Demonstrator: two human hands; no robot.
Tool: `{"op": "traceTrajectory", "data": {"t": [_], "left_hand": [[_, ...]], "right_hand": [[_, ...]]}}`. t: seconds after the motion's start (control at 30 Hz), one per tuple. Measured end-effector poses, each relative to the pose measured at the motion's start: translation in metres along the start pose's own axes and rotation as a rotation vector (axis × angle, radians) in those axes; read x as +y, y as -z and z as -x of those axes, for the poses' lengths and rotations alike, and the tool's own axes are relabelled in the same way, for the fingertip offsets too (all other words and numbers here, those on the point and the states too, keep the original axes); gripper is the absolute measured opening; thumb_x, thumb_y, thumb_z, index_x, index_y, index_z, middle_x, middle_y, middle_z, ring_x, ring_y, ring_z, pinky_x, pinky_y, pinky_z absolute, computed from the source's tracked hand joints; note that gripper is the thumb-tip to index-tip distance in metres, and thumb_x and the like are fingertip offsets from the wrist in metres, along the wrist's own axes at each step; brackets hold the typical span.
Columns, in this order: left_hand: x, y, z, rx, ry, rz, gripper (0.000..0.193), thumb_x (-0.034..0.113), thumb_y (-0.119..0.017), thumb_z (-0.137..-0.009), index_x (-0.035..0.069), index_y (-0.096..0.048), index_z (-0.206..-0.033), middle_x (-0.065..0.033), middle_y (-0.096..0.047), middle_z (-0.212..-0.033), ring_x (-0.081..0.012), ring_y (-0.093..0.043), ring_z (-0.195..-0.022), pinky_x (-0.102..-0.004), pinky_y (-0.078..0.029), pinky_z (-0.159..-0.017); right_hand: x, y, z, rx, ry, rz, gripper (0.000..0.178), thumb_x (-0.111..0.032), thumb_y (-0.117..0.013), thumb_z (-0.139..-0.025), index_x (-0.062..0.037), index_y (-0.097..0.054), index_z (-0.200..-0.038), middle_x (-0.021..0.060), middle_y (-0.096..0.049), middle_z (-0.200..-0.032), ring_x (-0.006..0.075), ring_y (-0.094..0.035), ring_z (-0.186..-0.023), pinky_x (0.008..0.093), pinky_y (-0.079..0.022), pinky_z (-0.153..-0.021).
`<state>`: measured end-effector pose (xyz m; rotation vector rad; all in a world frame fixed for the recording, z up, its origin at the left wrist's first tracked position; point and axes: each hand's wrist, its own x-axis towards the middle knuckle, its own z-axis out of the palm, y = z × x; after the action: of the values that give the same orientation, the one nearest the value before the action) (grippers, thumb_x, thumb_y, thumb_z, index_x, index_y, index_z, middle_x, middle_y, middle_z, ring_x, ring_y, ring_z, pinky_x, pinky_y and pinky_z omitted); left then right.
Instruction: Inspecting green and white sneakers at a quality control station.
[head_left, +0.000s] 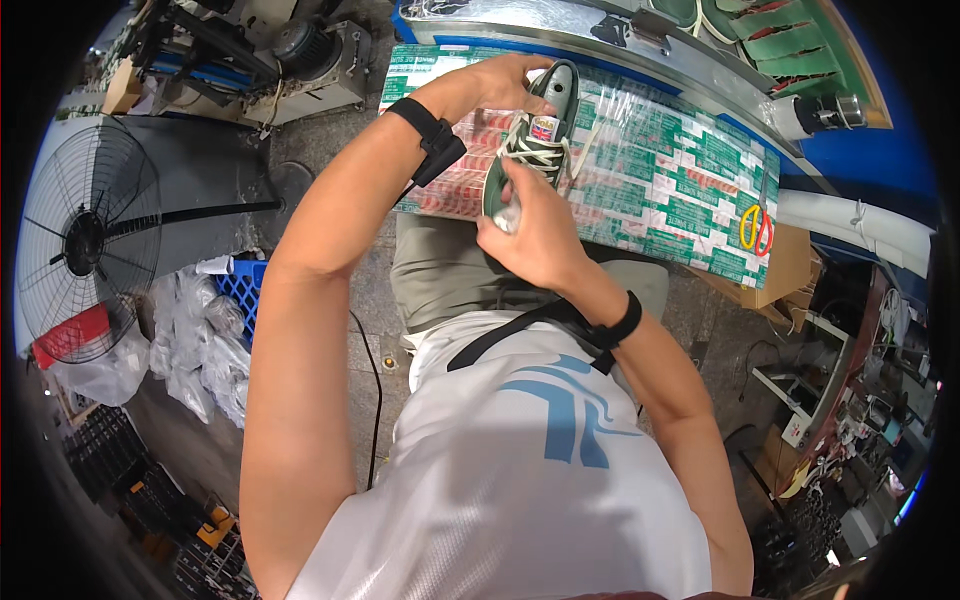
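Note:
A dark green sneaker [562, 105] with white laces and a small label on its tongue lies on the taped surface in front of me. Its collar points away from me and its toe towards me. My left hand [512, 88] grips it from the left, near the tongue and collar. Over the toe end, my right hand [538, 222] is closed, with its fingertips by the laces [540, 156]. A small crumpled white thing [508, 217] shows between its thumb and fingers; its kind cannot be made out. The right hand covers part of the toe.
Green and white printed tape covers the work surface [640, 170]. Scissors [756, 228] with yellow and red handles lie at its right end. Beyond runs a metal rail [600, 50], with more shoes [690, 14] at the back. A fan [88, 238] stands left, above plastic bags [195, 340].

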<state>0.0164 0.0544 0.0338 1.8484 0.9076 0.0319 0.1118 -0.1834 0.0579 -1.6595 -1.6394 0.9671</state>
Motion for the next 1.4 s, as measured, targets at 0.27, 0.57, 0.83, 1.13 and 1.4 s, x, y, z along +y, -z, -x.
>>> {"op": "traceTrajectory", "data": {"t": [0.27,0.57,0.83,1.13,1.4], "left_hand": [[-0.014,0.002,-0.012,0.018,0.005,-0.130,0.112,0.054,-0.100,-0.078,0.016,-0.048,-0.169,-0.0303,-0.072,-0.140,-0.0395,-0.071,-0.131,-0.0463,-0.055,-0.110],[-0.003,0.013,-0.018,-0.048,0.046,-0.320,0.114,0.061,-0.101,-0.071,0.015,-0.055,-0.165,-0.0225,-0.073,-0.143,-0.0410,-0.067,-0.137,-0.0481,-0.053,-0.115],[-0.008,0.007,-0.009,-0.038,-0.004,-0.310,0.113,0.067,-0.092,-0.079,0.009,-0.050,-0.166,-0.0260,-0.068,-0.149,-0.0426,-0.065,-0.140,-0.0470,-0.052,-0.117],[0.022,-0.036,-0.006,0.148,0.162,-0.155,0.085,0.050,-0.091,-0.085,0.002,-0.063,-0.150,-0.0210,-0.076,-0.136,-0.0313,-0.074,-0.125,-0.0379,-0.055,-0.109],[0.014,-0.035,-0.005,0.249,0.132,-0.154,0.062,0.053,-0.087,-0.078,0.008,-0.082,-0.121,-0.0165,-0.083,-0.113,-0.0338,-0.079,-0.106,-0.0415,-0.061,-0.099]], "right_hand": [[0.007,0.007,-0.026,-0.003,0.147,-0.100,0.074,-0.034,-0.083,-0.083,0.0103,-0.062,-0.139,0.0299,-0.073,-0.118,0.0449,-0.073,-0.111,0.0486,-0.057,-0.097],[-0.010,0.018,0.043,-0.216,0.149,-0.134,0.080,-0.028,-0.083,-0.082,0.0107,-0.057,-0.147,0.0207,-0.071,-0.112,0.0390,-0.072,-0.101,0.0459,-0.057,-0.091],[0.018,0.032,0.047,-0.125,0.238,-0.050,0.086,-0.024,-0.086,-0.079,0.0057,-0.053,-0.153,0.0164,-0.066,-0.105,0.0351,-0.069,-0.095,0.0439,-0.057,-0.079],[0.040,0.041,0.005,0.161,0.239,0.357,0.089,-0.028,-0.086,-0.080,0.0129,-0.051,-0.151,0.0199,-0.066,-0.106,0.0395,-0.070,-0.090,0.0490,-0.058,-0.077],[0.011,0.090,0.089,-0.064,0.139,0.232,0.089,-0.023,-0.085,-0.080,0.0087,-0.051,-0.155,0.0204,-0.063,-0.103,0.0394,-0.067,-0.090,0.0475,-0.056,-0.079]]}}
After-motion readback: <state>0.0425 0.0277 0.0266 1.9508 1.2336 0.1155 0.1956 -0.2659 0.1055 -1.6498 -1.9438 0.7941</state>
